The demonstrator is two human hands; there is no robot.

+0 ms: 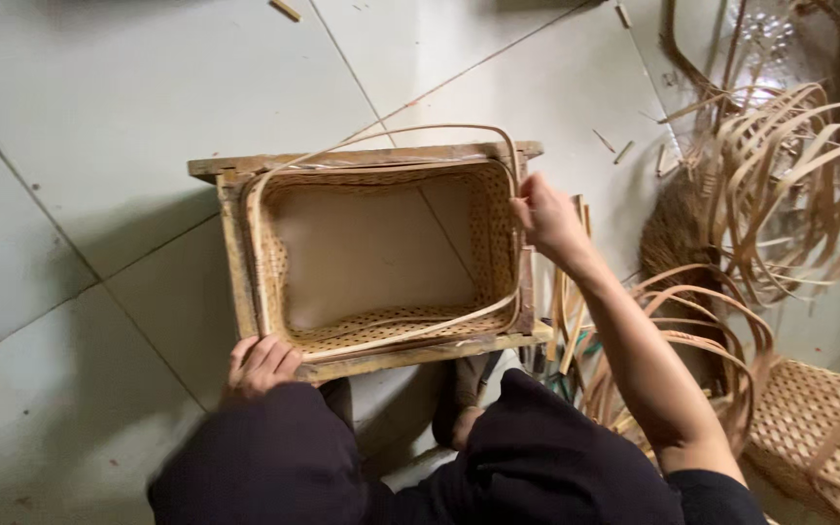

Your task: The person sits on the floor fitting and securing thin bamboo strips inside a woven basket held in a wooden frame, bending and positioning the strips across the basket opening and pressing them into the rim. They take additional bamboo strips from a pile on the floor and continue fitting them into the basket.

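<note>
**Both hands on the woven basket in its wooden frame**

My knees and dark trousers (pixel 391 467) cover the bottom of the view, so the near leg of the wooden frame (pixel 362 158) and most of my left wrist are hidden. The fingertips of my left hand (pixel 260 365) curl over the near-left corner of the frame, and I cannot tell how hard they press. On the far right, a second basket (pixel 823 437) is cut off by the edge, and the top right corner is too dark and tangled to read.

The woven basket (pixel 386 326) sits inside the frame, straight in front of me, its open mouth facing up and its flat base pale inside. My left hand rests closed over the frame's corner just below the basket's left end. A thin bamboo strip (pixel 420 129) loops around the basket's rim, bowing out past the far side. My right hand (pixel 546 219) is at the basket's right rim, fingers pinched together on that strip where it meets the edge. The two hands are well apart, one at each end.

Everything stands on a floor of large pale tiles (pixel 99 117) with small offcuts scattered about. To the right lies a heap of curved bamboo strips (pixel 789 185).
</note>
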